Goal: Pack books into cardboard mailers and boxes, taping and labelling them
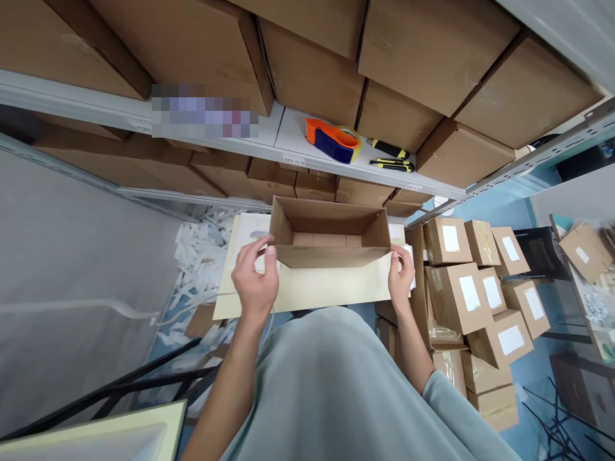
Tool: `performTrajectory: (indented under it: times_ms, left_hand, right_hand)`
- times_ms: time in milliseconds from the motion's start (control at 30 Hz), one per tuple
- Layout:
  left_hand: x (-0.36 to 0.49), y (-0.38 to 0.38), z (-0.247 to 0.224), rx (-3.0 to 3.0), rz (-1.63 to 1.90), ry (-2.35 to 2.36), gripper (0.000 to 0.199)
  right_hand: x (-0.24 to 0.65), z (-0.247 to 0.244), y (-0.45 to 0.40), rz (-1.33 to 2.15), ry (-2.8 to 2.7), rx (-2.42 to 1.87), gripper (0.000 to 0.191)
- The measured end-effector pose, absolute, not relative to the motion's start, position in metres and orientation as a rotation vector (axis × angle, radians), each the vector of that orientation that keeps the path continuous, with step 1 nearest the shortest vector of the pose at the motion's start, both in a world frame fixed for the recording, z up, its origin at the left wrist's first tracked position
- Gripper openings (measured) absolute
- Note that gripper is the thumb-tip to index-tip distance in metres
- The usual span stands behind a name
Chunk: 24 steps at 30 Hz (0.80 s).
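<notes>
An open-topped brown cardboard box [331,257] is upright above the pale yellow table [331,289], its inner walls and floor in view. My left hand [257,278] grips its near left corner, fingers behind the edge and thumb in front. At the near right corner, my right hand [401,278] pinches the box between thumb and fingers. Some of the fingertips are hidden by the cardboard. White papers [407,275] lie on the table beside my right hand.
Above the table, a shelf [281,137] carries large cartons, an orange and blue tape dispenser [327,141] and yellow-black utility knives [391,165]. Labelled cartons [461,294] are stacked at right. Paper scraps [196,256] litter the floor at left, near a grey wall [72,256].
</notes>
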<state>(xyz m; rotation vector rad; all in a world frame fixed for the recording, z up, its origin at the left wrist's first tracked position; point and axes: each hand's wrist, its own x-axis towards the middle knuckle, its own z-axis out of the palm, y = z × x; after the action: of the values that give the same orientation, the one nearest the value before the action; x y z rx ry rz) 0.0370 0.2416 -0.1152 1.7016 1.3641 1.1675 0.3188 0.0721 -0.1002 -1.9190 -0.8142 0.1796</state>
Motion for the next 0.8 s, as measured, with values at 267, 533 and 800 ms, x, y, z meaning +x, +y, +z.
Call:
performTrajectory:
  times_ms: [267, 533, 800]
  left_hand:
    - [0.052, 0.256, -0.119, 2.107, 0.874, 1.302, 0.037]
    - [0.01, 0.258, -0.151, 1.981, 0.721, 1.259, 0.061]
    - [0.007, 0.268, -0.152, 2.02, 0.634, 1.12, 0.077]
  right_hand:
    - [0.342, -0.094, 0.107, 0.248, -1.314, -2.073, 0.05]
    - [0.381, -0.104, 0.087, 0.473, -1.287, -2.064, 0.063]
    - [0.422, -0.091, 0.161, 0.562, -1.522, -2.199, 0.08]
